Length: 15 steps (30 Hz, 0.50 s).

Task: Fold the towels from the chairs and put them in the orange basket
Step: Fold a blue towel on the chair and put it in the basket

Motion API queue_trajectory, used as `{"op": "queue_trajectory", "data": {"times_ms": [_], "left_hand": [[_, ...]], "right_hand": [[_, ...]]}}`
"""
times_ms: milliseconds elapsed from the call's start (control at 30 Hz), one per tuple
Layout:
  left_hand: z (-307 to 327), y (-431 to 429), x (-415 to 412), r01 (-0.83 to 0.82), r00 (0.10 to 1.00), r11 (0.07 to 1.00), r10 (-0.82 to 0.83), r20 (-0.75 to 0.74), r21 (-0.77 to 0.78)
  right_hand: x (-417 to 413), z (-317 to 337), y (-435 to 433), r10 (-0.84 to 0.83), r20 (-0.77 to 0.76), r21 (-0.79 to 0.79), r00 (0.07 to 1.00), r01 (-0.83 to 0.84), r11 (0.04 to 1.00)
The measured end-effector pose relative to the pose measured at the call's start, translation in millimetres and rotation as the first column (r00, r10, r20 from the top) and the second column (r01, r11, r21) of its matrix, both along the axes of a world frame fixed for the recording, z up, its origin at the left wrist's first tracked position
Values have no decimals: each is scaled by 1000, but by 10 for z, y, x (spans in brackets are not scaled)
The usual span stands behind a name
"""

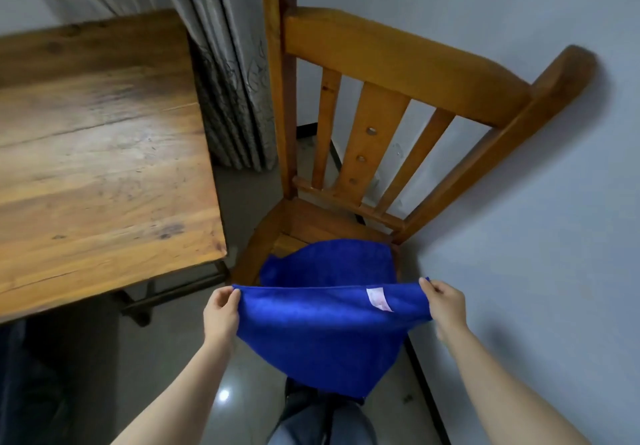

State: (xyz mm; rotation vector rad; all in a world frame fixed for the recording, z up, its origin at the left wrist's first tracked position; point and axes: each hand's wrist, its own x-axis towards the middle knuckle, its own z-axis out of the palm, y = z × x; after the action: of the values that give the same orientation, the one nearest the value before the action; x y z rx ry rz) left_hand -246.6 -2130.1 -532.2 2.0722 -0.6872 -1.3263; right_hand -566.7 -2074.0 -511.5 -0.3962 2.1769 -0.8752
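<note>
Here, our left hand [221,313] and right hand [445,304] each pinched a top corner of the bright blue microfibre towel [322,333], stretched above the orange-brown wooden chair [398,66]. Folding seemed barely begun; no orange basket showed.

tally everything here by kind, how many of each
wooden chair: 1
wooden table: 1
curtain: 1
blue towel: 1, pinched by both hands; the blue cloth behind it on the chair may be part of it
hands: 2, left hand and right hand
total: 6
</note>
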Motion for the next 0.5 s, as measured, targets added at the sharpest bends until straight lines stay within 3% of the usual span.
{"op": "queue_trajectory", "data": {"times_ms": [133, 267, 500], "left_hand": [[-355, -273, -234, -60, 998, 998, 60, -14, 5], [-692, -566, -374, -147, 989, 989, 147, 31, -22], [-1278, -761, -533, -80, 983, 992, 94, 157, -93]], "right_hand": [[-65, -524, -230, -59, -81, -13, 995, 58, 998], [-87, -978, -569, -15, -135, -11, 991, 13, 1000], [-35, -1669, -1055, 50, -181, 36, 982, -44, 998]]}}
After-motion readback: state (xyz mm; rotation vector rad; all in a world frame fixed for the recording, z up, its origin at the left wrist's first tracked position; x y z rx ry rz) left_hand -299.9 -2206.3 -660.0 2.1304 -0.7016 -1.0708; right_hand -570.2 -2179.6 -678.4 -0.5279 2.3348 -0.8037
